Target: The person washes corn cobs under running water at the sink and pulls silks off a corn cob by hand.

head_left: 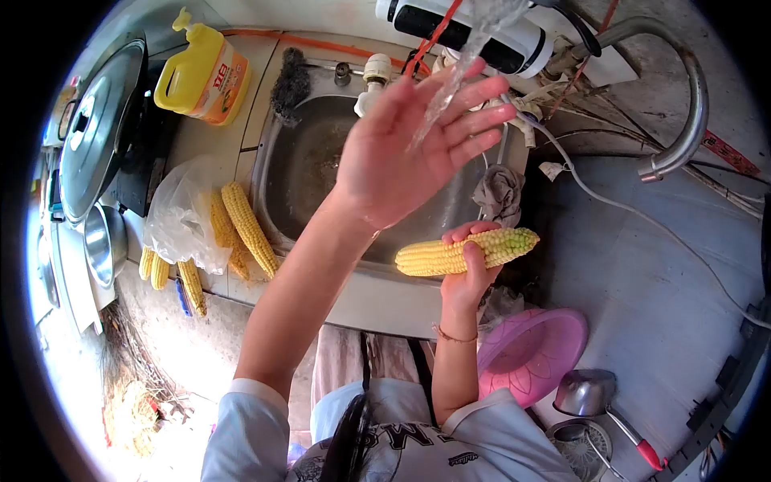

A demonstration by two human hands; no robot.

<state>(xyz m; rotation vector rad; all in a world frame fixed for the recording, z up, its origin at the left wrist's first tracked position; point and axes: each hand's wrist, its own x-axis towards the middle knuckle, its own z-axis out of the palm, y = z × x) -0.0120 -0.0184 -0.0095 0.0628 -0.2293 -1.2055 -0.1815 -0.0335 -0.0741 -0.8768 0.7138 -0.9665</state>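
Observation:
My left hand [418,149] is held palm up over the sink [301,161], its fingers apart and nothing in it. A stream of water [442,100] falls onto that palm. Near the sink's front right corner, my right hand [470,273] is closed around a corn cob [430,258]. The cob is yellow with a greenish tip that points right. On the counter left of the sink, another corn cob [247,218] leans beside a clear plastic bag [189,213], and several more cobs lie around and partly under the bag.
A yellow detergent jug [201,76] and a dark scouring pad [289,84] are behind the left counter. A grey cloth [499,195] hangs at the sink's right edge. A curved metal faucet [695,88] arches at right. Below right are a pink basin [562,333] and a ladle [586,394].

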